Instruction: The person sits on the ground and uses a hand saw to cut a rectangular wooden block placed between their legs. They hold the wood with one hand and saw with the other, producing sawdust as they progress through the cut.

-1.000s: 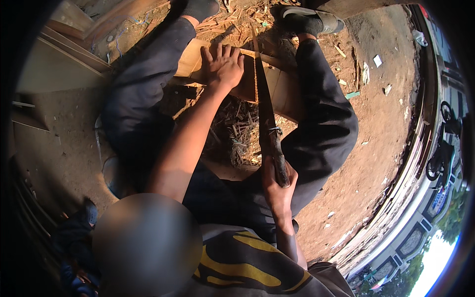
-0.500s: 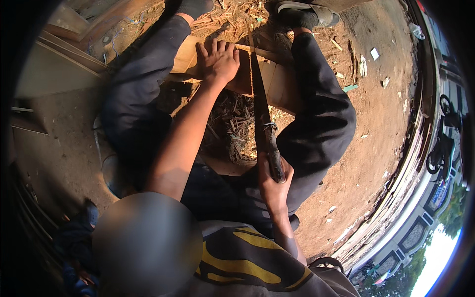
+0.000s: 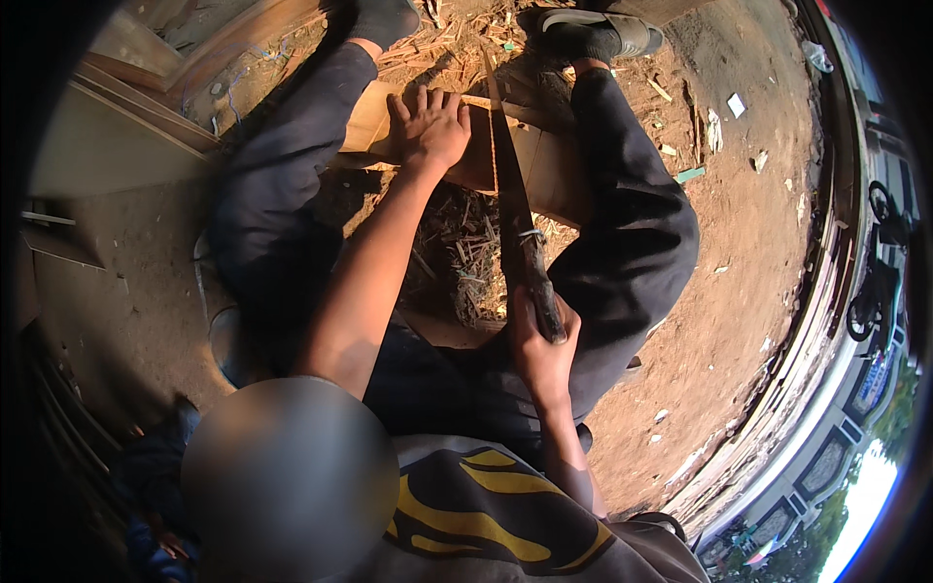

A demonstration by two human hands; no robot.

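Between my legs lies a wooden board [image 3: 554, 175]. My left hand [image 3: 434, 131] lies on it with the fingers spread and bent slightly, pressing on the left part. My right hand [image 3: 544, 345] is wrapped round the dark, worn handle of a hand saw [image 3: 512, 194], low in the middle beside my right thigh. The long blade points away from me, across the board just right of my left hand, next to a pale, jagged edge in the wood. Whether the teeth are inside a cut I cannot tell.
Wood chips [image 3: 466, 257] and scraps litter the dirt floor [image 3: 739, 291]. Leaning panels [image 3: 117, 146] stand at the upper left. Long planks [image 3: 777, 379] line the right edge, with motorbikes [image 3: 875, 291] beyond. Another person [image 3: 155, 486] in dark clothes is at the lower left.
Over the last second my right hand and the saw have moved forward, away from me, by a short stretch. My left hand stays on the board.
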